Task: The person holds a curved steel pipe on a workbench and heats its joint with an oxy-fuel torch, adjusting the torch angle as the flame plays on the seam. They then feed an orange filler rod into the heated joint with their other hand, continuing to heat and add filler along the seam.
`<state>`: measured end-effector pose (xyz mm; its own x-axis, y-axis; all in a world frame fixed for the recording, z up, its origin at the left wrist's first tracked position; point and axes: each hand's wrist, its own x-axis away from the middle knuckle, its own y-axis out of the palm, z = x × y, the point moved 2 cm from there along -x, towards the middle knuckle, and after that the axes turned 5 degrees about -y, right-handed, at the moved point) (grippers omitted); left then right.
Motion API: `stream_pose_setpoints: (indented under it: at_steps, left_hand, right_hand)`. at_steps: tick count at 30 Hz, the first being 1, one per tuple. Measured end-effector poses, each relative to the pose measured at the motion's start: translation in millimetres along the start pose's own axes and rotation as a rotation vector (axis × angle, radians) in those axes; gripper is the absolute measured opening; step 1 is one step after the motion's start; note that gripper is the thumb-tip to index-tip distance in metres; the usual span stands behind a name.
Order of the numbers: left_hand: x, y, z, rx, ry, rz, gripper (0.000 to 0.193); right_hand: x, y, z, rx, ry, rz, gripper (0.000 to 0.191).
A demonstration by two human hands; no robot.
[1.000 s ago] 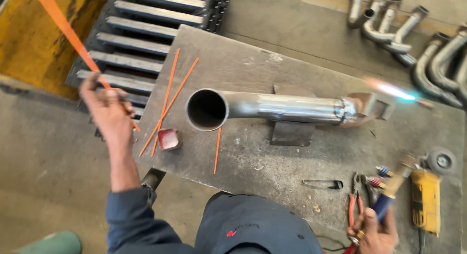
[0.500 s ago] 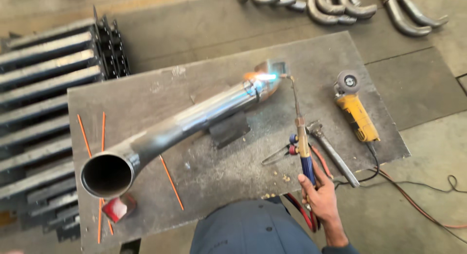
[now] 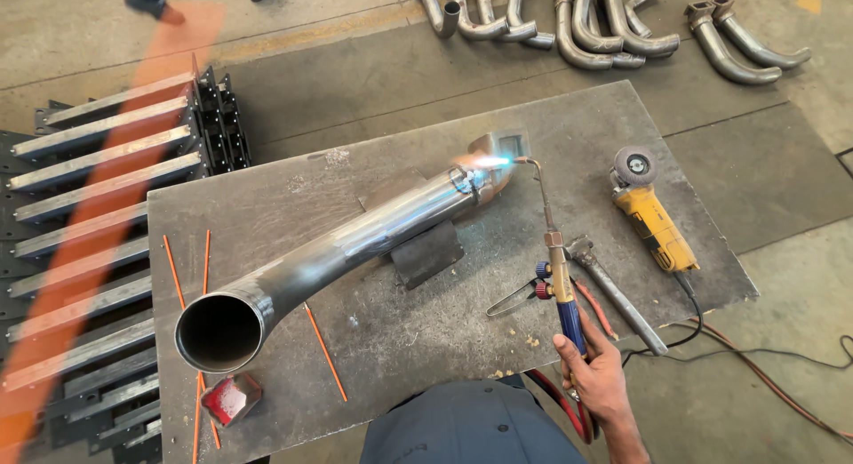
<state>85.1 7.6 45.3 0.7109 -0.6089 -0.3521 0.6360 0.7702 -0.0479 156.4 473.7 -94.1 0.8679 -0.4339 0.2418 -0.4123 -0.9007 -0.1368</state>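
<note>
My right hand [image 3: 593,377] grips the blue handle of a brass gas torch [image 3: 557,260] near the table's front edge. The torch's flame [image 3: 487,162] plays on the joint at the far end of a long bent steel pipe [image 3: 355,240], which rests on a small block [image 3: 428,253] on the steel table [image 3: 569,126]. The pipe's open mouth [image 3: 219,332] faces me at the left. A blurred orange rod [image 3: 107,215] crosses the left of the view, close to the camera. My left hand is out of sight.
Thin orange rods [image 3: 325,352] and a small red tin [image 3: 230,398] lie by the pipe's mouth. To the right lie a yellow angle grinder [image 3: 656,222], a wrench [image 3: 615,293] and hoses [image 3: 773,384]. Bent pipes [image 3: 604,33] lie on the floor behind. A rack of steel bars [image 3: 98,157] stands left.
My view has swung round and now sits over the table. The flame stays on the pipe's far end. My left hand with the orange rod left the view; a blurred rod now shows at left.
</note>
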Motion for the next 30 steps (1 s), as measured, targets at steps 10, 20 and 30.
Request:
stream_pose_setpoints:
  at_steps: [10, 20, 30]
  left_hand:
    - [-15, 38, -37, -0.090, -0.372, -0.277, 0.024]
    - [-72, 70, -38, -0.457, -0.758, -0.206, 0.034]
    - [-78, 105, -128, -0.233, -0.800, 0.046, 0.053]
  right_hand:
    - [13, 7, 11, 0.041, 0.040, 0.018, 0.074]
    - [24, 21, 4, 0.016, 0.109, -0.027, 0.075]
    - [6, 39, -8, 0.086, 0.060, -0.033, 0.073]
